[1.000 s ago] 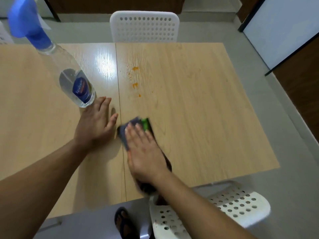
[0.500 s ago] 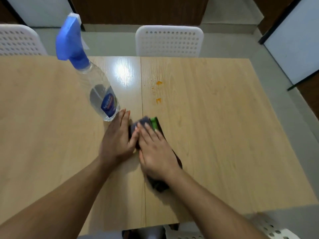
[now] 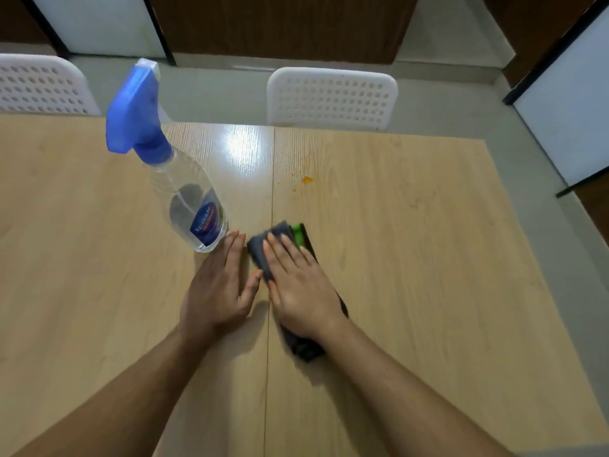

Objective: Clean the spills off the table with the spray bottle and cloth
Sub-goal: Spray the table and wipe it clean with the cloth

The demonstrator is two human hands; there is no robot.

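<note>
A clear spray bottle (image 3: 194, 209) with a blue trigger head stands on the wooden table (image 3: 412, 258), left of the centre seam. My left hand (image 3: 220, 288) lies flat and open on the table, fingertips just short of the bottle's base. My right hand (image 3: 300, 288) presses flat on a dark grey cloth (image 3: 260, 249) with a green edge, right beside the left hand. The cloth's ends stick out beyond the fingertips and under the wrist. A small orange spill (image 3: 308, 179) sits on the table past the cloth.
Two white perforated chairs stand at the table's far side, one centre (image 3: 333, 97) and one left (image 3: 39, 84). Grey floor runs along the table's right edge, with white and brown wall panels beyond it.
My right hand has slid the cloth left up against my left hand and a little forward. The view has tilted up. Fewer orange spots show than a second ago.
</note>
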